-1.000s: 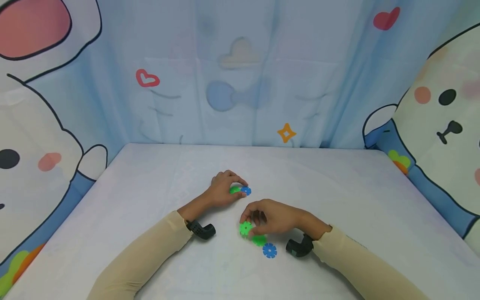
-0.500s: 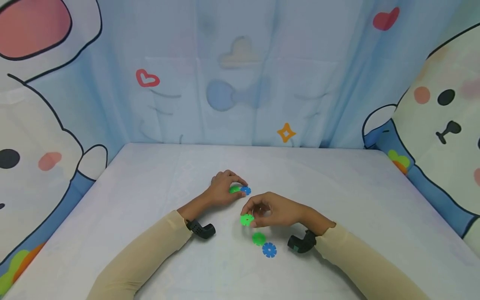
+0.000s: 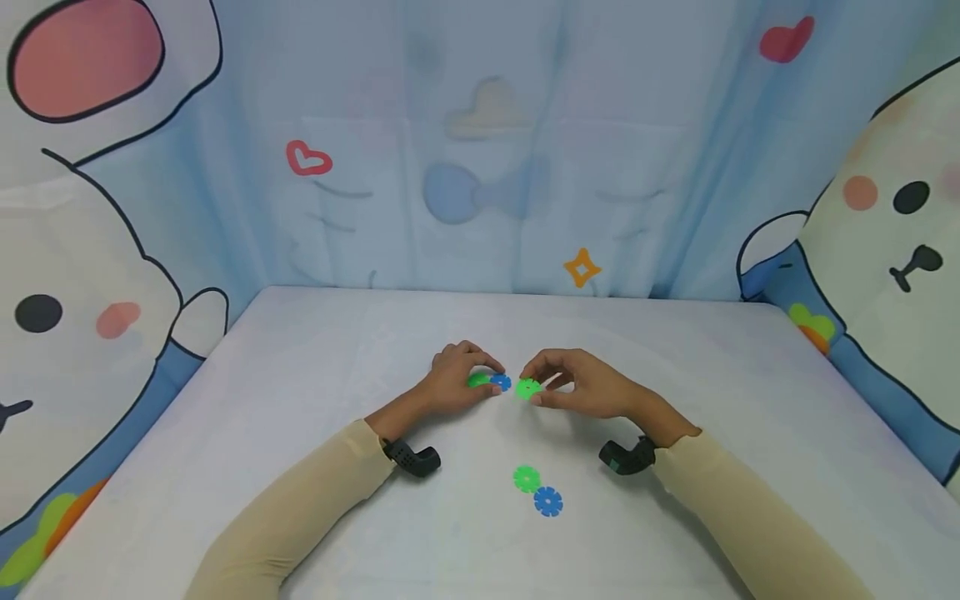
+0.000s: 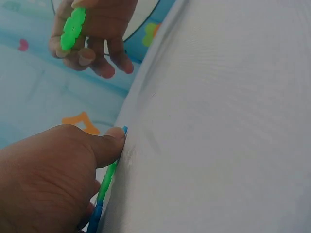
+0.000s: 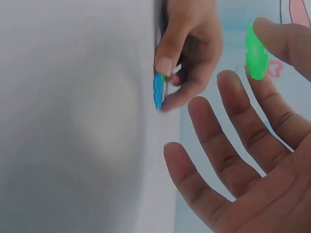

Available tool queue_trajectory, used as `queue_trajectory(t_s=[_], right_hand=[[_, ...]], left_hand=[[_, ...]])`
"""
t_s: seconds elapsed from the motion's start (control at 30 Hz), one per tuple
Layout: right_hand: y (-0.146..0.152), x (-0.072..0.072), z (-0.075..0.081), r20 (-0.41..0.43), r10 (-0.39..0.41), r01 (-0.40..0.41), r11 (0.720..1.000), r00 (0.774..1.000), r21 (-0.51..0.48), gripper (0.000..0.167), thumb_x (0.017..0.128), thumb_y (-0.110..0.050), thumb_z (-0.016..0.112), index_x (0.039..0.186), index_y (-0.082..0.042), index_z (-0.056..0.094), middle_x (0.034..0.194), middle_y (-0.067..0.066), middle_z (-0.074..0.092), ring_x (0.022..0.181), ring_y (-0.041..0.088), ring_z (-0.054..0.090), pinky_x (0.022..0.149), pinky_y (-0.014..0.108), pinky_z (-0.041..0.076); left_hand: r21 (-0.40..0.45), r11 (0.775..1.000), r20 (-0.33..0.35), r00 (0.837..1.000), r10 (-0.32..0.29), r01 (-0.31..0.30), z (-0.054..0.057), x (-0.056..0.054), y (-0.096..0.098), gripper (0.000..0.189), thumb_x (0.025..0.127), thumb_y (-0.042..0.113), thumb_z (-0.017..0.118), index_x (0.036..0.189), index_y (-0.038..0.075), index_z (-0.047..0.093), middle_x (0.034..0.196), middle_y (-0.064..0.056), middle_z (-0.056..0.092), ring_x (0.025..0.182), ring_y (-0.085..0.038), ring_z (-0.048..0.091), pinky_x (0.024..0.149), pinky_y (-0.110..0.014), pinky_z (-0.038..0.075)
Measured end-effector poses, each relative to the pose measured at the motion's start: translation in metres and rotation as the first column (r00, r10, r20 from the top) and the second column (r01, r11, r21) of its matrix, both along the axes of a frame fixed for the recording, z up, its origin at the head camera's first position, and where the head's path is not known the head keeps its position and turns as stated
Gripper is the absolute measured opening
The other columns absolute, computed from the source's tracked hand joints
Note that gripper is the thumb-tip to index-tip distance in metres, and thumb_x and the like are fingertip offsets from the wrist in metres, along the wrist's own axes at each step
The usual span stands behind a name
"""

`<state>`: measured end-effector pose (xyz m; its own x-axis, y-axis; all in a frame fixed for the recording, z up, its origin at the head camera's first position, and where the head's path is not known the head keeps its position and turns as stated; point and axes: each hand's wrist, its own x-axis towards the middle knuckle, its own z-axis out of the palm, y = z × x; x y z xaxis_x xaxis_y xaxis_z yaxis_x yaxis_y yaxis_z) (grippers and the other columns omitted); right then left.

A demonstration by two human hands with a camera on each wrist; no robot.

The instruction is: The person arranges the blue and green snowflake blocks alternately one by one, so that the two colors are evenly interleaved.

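Observation:
My left hand [image 3: 457, 379] pinches a blue notched plastic disc [image 3: 501, 382] between thumb and fingers, low on the table. A green disc [image 3: 477, 380] adjoins it under the palm, and another blue disc [image 4: 95, 217] follows in the left wrist view; the hand partly hides this row. Facing it from the right, my right hand [image 3: 585, 383] holds a single green notched disc [image 3: 528, 389] by its edge, raised off the surface. In the right wrist view this green disc [image 5: 256, 52] sits between thumb and index finger, the other fingers spread. A small gap separates it from the blue disc.
Nearer the front of the white table [image 3: 360, 533] lie a loose green disc [image 3: 527, 479] and a loose blue disc [image 3: 548, 502], close together. A printed curtain [image 3: 480, 250] hangs behind the table's far edge.
My right hand has lifted the green disc from beside the loose ones and carried it away from me to the left hand's row. The left hand keeps its place; the head view shifts slightly.

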<state>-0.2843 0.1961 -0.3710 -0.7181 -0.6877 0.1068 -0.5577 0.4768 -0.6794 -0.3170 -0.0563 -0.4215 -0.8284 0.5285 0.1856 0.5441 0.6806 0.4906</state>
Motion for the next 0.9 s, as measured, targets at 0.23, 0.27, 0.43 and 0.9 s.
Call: queue_trajectory(t_s=[0.23, 0.27, 0.43, 0.9], right_hand=[[0.002, -0.022, -0.006, -0.065, -0.037, 0.039, 0.999, 0.997, 0.023, 0.028, 0.092, -0.027, 0.07, 0.117, -0.013, 0.066, 0.107, -0.001, 0.069, 0.098, 0.015, 0.065, 0.09, 0.041, 0.055], [0.002, -0.025, -0.007, -0.072, -0.04, 0.042, 0.999, 0.997, 0.024, 0.029, 0.092, -0.026, 0.07, 0.117, -0.013, 0.067, 0.105, -0.001, 0.069, 0.096, 0.015, 0.065, 0.09, 0.041, 0.055], [0.002, -0.036, -0.012, -0.08, -0.083, 0.086, 0.996, 0.993, 0.035, 0.032, 0.09, -0.028, 0.073, 0.117, -0.012, 0.068, 0.105, 0.0, 0.069, 0.094, 0.013, 0.064, 0.089, 0.038, 0.055], [-0.003, -0.04, -0.026, -0.096, -0.197, 0.206, 0.972, 0.976, 0.108, 0.029, 0.086, -0.027, 0.077, 0.111, -0.016, 0.069, 0.098, -0.001, 0.066, 0.09, 0.015, 0.06, 0.078, 0.032, 0.049]], left_hand=[[0.01, 1.0, 0.0, 1.0, -0.013, 0.013, 0.001, 0.0, 0.001, 0.031, 0.092, 0.039, 0.068, 0.12, 0.025, 0.07, 0.126, -0.008, 0.055, 0.115, -0.027, 0.048, 0.097, -0.051, 0.036], [0.008, 1.0, -0.001, 1.0, -0.012, 0.012, 0.001, 0.0, 0.001, 0.031, 0.093, 0.039, 0.068, 0.121, 0.025, 0.07, 0.126, -0.008, 0.055, 0.115, -0.027, 0.048, 0.097, -0.05, 0.036], [0.007, 1.0, -0.004, 1.0, -0.007, 0.007, 0.0, -0.001, 0.0, 0.031, 0.092, 0.039, 0.068, 0.121, 0.027, 0.07, 0.126, -0.008, 0.055, 0.115, -0.027, 0.047, 0.096, -0.049, 0.036], [0.005, 1.0, -0.01, 1.0, 0.005, -0.005, 0.001, 0.0, 0.0, 0.03, 0.092, 0.039, 0.068, 0.12, 0.027, 0.07, 0.126, -0.007, 0.055, 0.116, -0.028, 0.048, 0.092, -0.048, 0.035]])
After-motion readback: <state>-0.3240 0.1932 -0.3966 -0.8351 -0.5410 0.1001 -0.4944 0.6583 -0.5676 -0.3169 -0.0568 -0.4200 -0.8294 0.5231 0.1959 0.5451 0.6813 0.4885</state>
